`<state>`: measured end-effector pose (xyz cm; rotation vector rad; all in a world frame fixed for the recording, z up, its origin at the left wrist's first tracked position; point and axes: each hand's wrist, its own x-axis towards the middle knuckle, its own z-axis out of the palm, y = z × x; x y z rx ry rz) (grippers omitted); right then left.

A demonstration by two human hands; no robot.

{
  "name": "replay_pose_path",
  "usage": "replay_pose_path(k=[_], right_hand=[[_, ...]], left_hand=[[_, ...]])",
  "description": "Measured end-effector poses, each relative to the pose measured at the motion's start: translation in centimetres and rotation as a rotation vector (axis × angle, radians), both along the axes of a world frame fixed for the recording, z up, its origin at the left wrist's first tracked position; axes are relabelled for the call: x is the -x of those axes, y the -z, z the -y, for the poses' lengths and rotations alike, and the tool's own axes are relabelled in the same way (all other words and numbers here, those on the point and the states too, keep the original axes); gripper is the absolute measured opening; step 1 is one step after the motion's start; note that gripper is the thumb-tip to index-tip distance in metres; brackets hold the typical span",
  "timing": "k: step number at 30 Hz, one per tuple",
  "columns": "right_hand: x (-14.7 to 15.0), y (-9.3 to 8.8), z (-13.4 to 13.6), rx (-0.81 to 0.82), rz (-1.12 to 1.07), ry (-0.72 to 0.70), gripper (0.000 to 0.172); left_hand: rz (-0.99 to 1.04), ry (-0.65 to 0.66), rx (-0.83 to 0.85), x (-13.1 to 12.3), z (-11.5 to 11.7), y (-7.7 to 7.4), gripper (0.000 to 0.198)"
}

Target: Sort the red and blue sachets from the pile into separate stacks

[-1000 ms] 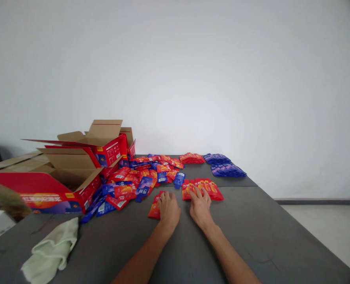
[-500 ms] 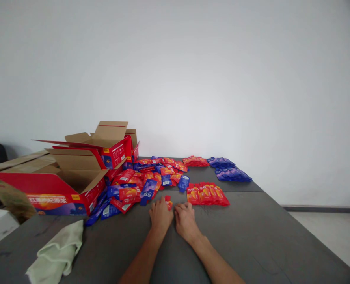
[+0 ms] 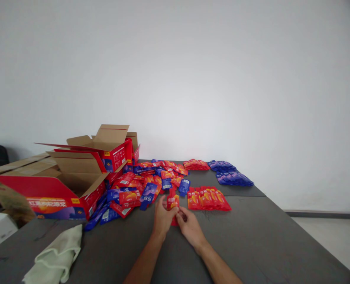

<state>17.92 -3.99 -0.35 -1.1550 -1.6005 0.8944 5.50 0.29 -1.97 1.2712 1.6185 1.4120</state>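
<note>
Pinching red packets (image 3: 172,202) between fingers of left hand (image 3: 162,217) and right hand (image 3: 190,227), close above the table (image 3: 266,244). Seems partly done: neat red row (image 3: 208,198) at 1 o'clock, blue piles (image 3: 231,176) at 2 o'clock. Plenty left in mixed heap (image 3: 142,182) at 11 o'clock.

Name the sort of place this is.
Likely a packing or sorting room: open red cardboard cartons, a heap of red and blue foil sachets on a dark grey table, and sorted same-colour rows. The left hand and right hand hold a red sachet.
</note>
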Motion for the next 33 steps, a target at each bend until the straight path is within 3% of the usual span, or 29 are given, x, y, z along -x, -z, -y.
replay_pose_path(k=[4,9,16,26,33], right_hand=[[-0.4,0.6,-0.3,0.044,-0.013,0.055,0.028],[-1.0,0.8,-0.6,0.074,-0.087,-0.011,0.021],[-0.9,0.6,-0.1,0.161,0.041,-0.053,0.036],[-1.0,1.4,-0.1,0.177,0.134,-0.039,0.028],[-1.1,0.9,-0.2,0.164,0.11,0.058,0.03]], left_hand=[[0.305,0.153,-0.047,0.7,-0.2,-0.3,0.044],[0.437,0.278,-0.056,1.0,0.3,-1.2,0.037],[0.62,0.158,-0.058,1.0,0.4,-1.4,0.041],[0.57,0.117,-0.079,1.4,0.4,-1.6,0.045],[0.655,0.206,-0.019,1.3,0.6,-2.1,0.04]])
